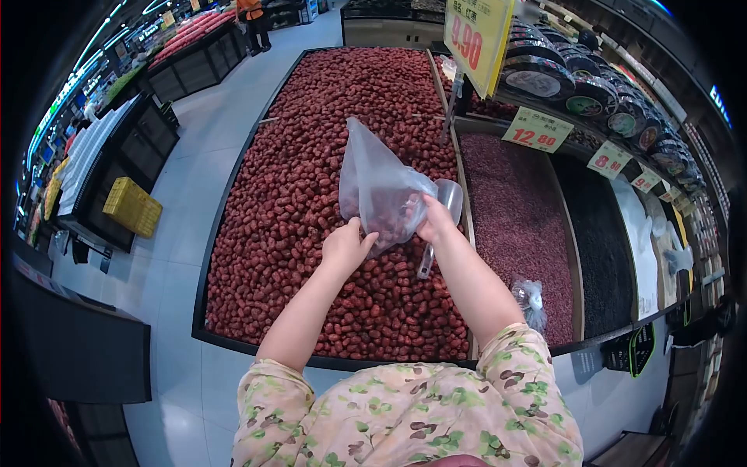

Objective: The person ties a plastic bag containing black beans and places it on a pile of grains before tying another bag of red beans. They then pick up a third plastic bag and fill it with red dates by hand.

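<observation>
A clear plastic bag [377, 180] hangs over a wide bin of dried red dates [284, 194], with some dates showing through its lower part. My right hand [436, 219] grips the bag's right side, fingers closed on the film. At its lower left edge, my left hand [348, 246] has thumb and fingers curled on the plastic; some fingertips are hidden. A clear plastic scoop [450, 204] lies on the dates beside my right hand, its handle [426, 261] pointing toward me and partly covered by my forearm.
Right of a wooden divider [467, 204] are bins of reddish grains [513, 210] and black grains [595, 233]. Price signs [538, 130] and packaged round trays [537, 78] stand above them. A knotted plastic bag [531, 302] rests on the reddish grains. A yellow crate [132, 207] stands left.
</observation>
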The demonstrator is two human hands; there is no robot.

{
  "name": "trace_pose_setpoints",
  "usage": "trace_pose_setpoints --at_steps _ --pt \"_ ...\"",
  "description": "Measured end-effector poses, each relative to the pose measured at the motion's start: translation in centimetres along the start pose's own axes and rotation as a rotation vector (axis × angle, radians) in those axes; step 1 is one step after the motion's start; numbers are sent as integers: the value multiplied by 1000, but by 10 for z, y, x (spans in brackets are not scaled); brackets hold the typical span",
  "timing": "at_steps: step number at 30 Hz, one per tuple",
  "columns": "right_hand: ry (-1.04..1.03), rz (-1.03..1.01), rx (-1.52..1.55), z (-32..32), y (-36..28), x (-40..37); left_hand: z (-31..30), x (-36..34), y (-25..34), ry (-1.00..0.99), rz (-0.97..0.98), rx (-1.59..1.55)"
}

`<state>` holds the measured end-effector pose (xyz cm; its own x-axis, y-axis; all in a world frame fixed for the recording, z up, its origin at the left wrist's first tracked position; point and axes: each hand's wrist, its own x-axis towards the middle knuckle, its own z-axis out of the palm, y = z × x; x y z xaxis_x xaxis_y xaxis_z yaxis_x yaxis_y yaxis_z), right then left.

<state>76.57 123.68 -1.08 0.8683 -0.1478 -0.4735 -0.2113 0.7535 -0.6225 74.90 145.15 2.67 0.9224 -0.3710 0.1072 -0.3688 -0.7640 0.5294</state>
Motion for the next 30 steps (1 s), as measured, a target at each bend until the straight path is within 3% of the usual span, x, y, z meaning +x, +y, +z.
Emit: trace_pose_setpoints --at_steps 3,7,9,13,20,22,29,30 --pt "-8 -25 3 0 -1 -8 8 8 -5 99 86 84" --pt "-6 -56 59 -4 -4 -15 -18 25 0 44 5 -354" --pt "-28 -81 12 -6 -5 -21 -36 37 8 -14 -109 -803" --pt "-153 -124 -88 -4 -3 -36 -89 52 32 11 -21 -1260" --pt "-216 -164 -212 21 -17 -68 -147 62 82 105 140 -1309" --pt "-302 -190 -256 22 -21 -69 -152 67 89 131 170 -1271" --pt "-308 -185 -245 25 -23 -81 -166 56 109 104 301 -1339" --pt "-411 -222 -200 25 -24 -85 -168 47 115 101 305 -1336"
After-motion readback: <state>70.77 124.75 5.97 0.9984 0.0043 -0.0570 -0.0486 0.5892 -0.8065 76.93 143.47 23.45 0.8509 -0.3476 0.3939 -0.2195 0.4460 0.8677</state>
